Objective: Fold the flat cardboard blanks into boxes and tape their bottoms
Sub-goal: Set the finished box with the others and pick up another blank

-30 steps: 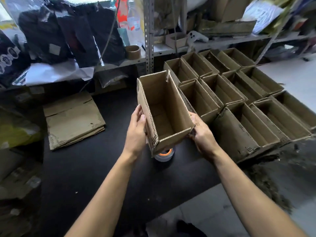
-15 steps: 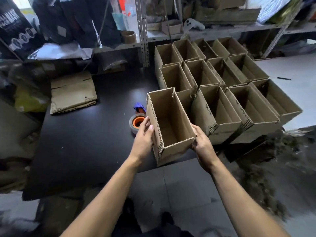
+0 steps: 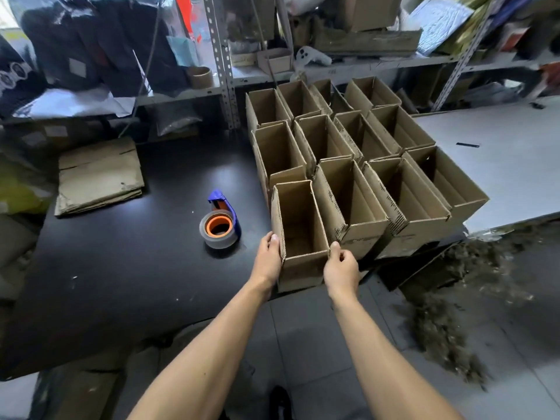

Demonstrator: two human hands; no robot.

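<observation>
My left hand (image 3: 268,259) lies flat on the box (image 3: 298,234) side, my right (image 3: 341,268) pinches its near corner, seating it at the table (image 3: 121,268) edge beside the finished boxes (image 3: 348,153) so rows stay tight

Both bare forearms reach forward from the lower edge, nearly parallel. The left hand (image 3: 268,257) lies flat, fingers straight and together, pointing up. The right hand (image 3: 341,268) faces it close by, fingers curled, thumb tip raised.
</observation>
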